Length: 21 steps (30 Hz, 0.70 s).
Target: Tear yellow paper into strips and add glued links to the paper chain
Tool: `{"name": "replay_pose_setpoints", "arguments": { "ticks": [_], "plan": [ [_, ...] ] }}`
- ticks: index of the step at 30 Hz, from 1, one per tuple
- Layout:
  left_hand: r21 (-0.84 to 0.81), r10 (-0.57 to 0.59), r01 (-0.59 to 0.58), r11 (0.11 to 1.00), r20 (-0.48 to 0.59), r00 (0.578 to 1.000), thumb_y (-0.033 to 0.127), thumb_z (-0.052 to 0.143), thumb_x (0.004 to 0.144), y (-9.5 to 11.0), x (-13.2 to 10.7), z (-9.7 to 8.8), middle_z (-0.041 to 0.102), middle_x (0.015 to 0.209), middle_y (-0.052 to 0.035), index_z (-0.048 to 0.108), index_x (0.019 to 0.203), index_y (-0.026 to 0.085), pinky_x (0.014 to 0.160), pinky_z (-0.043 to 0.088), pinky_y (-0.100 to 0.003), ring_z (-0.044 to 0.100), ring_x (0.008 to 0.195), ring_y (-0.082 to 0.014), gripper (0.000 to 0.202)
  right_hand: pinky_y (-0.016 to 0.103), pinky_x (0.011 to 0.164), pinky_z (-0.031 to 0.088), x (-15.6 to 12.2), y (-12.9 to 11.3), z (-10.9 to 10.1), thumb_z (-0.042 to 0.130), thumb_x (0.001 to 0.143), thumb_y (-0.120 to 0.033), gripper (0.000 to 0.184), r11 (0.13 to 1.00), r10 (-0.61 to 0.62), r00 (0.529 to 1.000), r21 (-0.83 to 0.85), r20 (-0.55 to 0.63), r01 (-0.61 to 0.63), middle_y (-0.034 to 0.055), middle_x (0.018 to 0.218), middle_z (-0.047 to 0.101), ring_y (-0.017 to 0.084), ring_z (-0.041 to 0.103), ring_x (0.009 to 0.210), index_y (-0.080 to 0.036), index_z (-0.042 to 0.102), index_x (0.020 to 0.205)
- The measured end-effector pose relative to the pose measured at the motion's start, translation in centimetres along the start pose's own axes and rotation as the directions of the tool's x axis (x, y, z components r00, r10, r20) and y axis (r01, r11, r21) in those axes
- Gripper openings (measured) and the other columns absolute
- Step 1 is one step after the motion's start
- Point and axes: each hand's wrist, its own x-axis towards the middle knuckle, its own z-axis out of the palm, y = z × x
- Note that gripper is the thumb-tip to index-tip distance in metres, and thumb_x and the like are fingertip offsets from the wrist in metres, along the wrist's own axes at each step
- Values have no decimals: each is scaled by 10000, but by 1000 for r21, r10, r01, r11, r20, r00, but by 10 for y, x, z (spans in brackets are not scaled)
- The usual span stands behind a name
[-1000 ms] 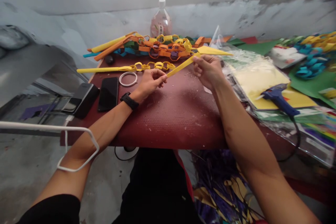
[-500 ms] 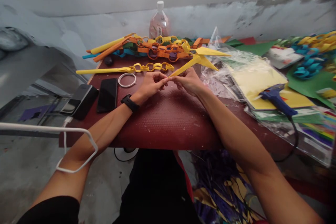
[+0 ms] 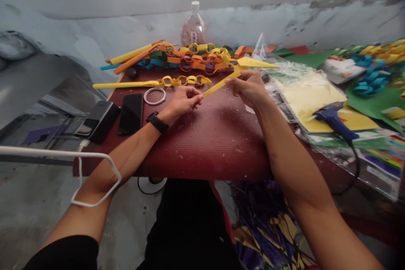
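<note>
Workpiece: yellow paper strip (image 3: 217, 87) — narrow, straight-edged, matt and evenly coloured. Slants upward to the right above the burgundy tabletop (image 3: 209, 143), stretched between both hands, middle portion exposed. Gripped at the lower end by the left hand (image 3: 182, 103), thumb and forefinger pressed together on the tip. Gripped near the upper end by the right hand (image 3: 249, 87), thumb tip against the strip, remaining fingers curled. Continues slightly beyond the right thumb, toward a pointed yellow paper piece (image 3: 257, 63); cannot tell whether joined to it.

Markings: dark characters on the clear plastic bottle (image 3: 194, 23) at the rear, too small to read. White label on the rainbow-striped packet (image 3: 379, 161) at far right, likewise illegible.

Adjacent items: yellow paper chain (image 3: 191, 79) just beyond the left hand; white ring (image 3: 154, 103) and black smartphone (image 3: 130, 114) farther left; blue glue gun (image 3: 333, 120) on yellow sheets — well apart from the strip.
</note>
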Motion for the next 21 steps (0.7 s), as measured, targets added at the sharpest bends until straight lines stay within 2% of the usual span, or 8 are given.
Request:
{"name": "replay_pose_setpoints", "arguments": {
  "ticks": [4, 10, 13, 16, 19, 21],
  "plan": [
    [15, -11, 11, 1000, 0, 1000, -12, 699, 988, -1, 1, -2, 684, 645, 2, 701, 780, 104, 507, 453, -178, 566, 486, -32, 238, 229, 371, 363, 1, -2, -5, 1001, 731, -351, 429, 1000, -8, 999, -3, -48, 7, -66, 494, 456, 63, 353, 420, -221, 603, 639],
    [-21, 18, -18, 1000, 5, 1000, 52, 714, 1007, -11, 3, -3, 699, 669, -6, 679, 801, 127, 524, 504, -182, 615, 516, -53, 222, 212, 381, 329, -4, -7, 7, 1009, 733, -375, 462, 991, 10, 997, 132, -72, -1, -82, 515, 431, 55, 308, 441, -229, 576, 659],
    [-28, 55, -54, 998, 26, 998, 98, 750, 1003, -14, 3, -1, 744, 746, -29, 681, 841, 130, 556, 543, -177, 667, 580, -65, 180, 209, 379, 340, -9, -5, 17, 1036, 677, -405, 503, 983, 48, 999, 175, 3, -48, -67, 531, 494, 44, 331, 440, -219, 571, 629],
    [-35, 83, -81, 996, 38, 996, 156, 793, 1001, -15, 1, 0, 769, 798, -45, 689, 893, 128, 566, 549, -176, 693, 617, -74, 152, 221, 366, 372, -15, 3, 31, 1059, 624, -447, 468, 989, 56, 991, 126, 119, -71, -46, 543, 562, 49, 384, 429, -193, 666, 650],
    [-55, 99, -97, 994, 31, 995, 210, 833, 992, -14, 1, 1, 764, 773, -45, 694, 921, 124, 544, 527, -175, 700, 614, -82, 178, 229, 355, 389, -19, 13, 44, 1046, 641, -491, 436, 998, 21, 978, 57, 210, -33, -38, 544, 590, 62, 427, 424, -162, 772, 730],
    [-74, 101, -99, 992, 23, 995, 215, 850, 982, -14, 1, 0, 757, 750, -38, 699, 922, 120, 548, 529, -181, 683, 588, -76, 188, 229, 350, 390, -20, 18, 50, 1026, 674, -512, 436, 999, 5, 972, 41, 236, -16, -37, 541, 590, 64, 437, 419, -160, 775, 724]
  ]
}}
